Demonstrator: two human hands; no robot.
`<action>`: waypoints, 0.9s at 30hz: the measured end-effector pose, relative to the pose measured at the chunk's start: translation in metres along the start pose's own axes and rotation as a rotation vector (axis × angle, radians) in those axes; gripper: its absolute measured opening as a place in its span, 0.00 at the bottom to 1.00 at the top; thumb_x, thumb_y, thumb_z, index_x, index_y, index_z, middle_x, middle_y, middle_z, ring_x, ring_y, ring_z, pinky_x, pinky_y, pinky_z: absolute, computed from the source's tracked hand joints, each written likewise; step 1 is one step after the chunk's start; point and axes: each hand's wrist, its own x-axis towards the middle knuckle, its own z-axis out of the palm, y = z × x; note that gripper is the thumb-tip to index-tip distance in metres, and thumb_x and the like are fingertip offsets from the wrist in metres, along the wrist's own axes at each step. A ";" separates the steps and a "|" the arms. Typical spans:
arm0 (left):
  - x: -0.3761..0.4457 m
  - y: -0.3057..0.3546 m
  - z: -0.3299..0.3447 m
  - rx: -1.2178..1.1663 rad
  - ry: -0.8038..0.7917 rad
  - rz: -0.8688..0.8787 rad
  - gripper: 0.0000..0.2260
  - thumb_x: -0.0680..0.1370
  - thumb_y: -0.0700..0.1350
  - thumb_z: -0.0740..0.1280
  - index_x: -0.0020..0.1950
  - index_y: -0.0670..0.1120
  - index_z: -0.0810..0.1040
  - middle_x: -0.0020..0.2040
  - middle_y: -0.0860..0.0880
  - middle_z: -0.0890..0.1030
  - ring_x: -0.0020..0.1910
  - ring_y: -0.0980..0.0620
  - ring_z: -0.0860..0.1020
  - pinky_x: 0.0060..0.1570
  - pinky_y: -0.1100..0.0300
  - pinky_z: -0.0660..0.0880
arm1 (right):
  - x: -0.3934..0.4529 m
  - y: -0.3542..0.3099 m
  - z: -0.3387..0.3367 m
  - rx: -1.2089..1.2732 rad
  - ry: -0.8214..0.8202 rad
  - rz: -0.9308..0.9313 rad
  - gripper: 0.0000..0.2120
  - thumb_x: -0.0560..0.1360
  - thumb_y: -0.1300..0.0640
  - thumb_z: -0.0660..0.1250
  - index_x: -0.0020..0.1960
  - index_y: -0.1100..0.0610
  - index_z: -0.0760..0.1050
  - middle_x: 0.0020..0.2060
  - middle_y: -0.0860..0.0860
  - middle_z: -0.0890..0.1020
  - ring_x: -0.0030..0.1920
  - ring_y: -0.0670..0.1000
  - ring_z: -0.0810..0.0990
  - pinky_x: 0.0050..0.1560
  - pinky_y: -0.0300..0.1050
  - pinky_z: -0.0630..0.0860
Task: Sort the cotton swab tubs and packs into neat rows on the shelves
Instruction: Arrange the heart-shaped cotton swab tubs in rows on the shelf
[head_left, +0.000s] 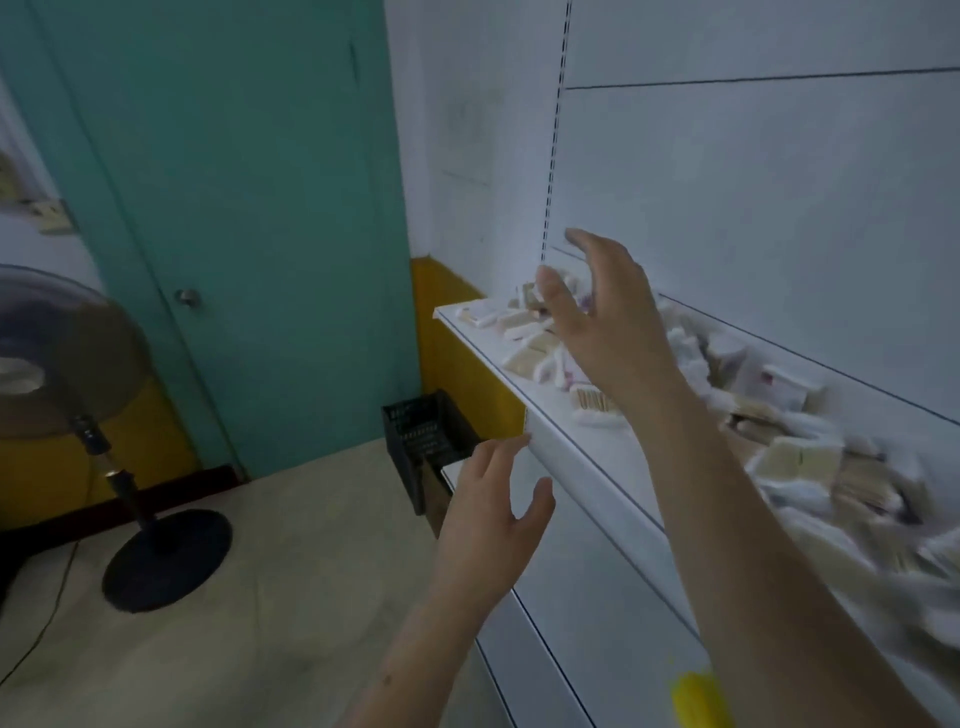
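— Beyond the fingertips of both hands, what is the biggest thing?

— Left of them stands a teal door (249, 208), and behind the raised fingers a white back panel (753, 208) rises from the shelf.

— And the shelf itself?

— The white shelf (582, 447) runs from under the raised hand's fingers toward the lower right. Its front lip touches, or nearly touches, the lower hand's fingertips.

— What else stands about?

— Well to the left of the fingers is a standing fan (78, 374) on a round black base. Just left of the lower hand's fingers sits a black crate (423, 431) on the pale floor (291, 545).

— Where are the cotton swab packs?

— The cotton swab packs (810, 467) lie in a loose heap along the shelf, under and to the right of the raised fingers, unsorted. They are blurred; I cannot tell tubs from packs.

— The hands?

— The right hand (608, 332) hovers over the heap's left end, fingers spread and slightly bent, grasping nothing. The left hand (498, 509) sits lower, at the shelf's front corner, fingers relaxed and straight, thumb apart, holding nothing.
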 end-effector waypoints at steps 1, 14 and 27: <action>0.020 -0.010 0.004 0.015 -0.013 0.021 0.21 0.81 0.56 0.62 0.74 0.57 0.67 0.68 0.61 0.69 0.66 0.62 0.69 0.63 0.64 0.71 | 0.015 0.012 0.005 -0.010 0.029 0.010 0.27 0.82 0.40 0.57 0.75 0.53 0.64 0.73 0.51 0.69 0.72 0.51 0.66 0.73 0.53 0.64; 0.257 -0.094 0.038 -0.030 -0.119 0.124 0.20 0.81 0.51 0.66 0.72 0.55 0.69 0.68 0.58 0.71 0.66 0.61 0.69 0.63 0.63 0.70 | 0.158 0.151 0.070 0.008 0.160 0.290 0.26 0.81 0.39 0.58 0.75 0.49 0.64 0.73 0.47 0.67 0.74 0.49 0.64 0.73 0.53 0.63; 0.444 -0.172 0.076 -0.056 -0.208 0.298 0.23 0.75 0.53 0.65 0.69 0.50 0.73 0.62 0.51 0.75 0.60 0.51 0.73 0.59 0.51 0.74 | 0.218 0.222 0.164 -0.420 -0.054 0.466 0.30 0.78 0.46 0.66 0.77 0.52 0.61 0.73 0.53 0.67 0.72 0.55 0.65 0.69 0.49 0.63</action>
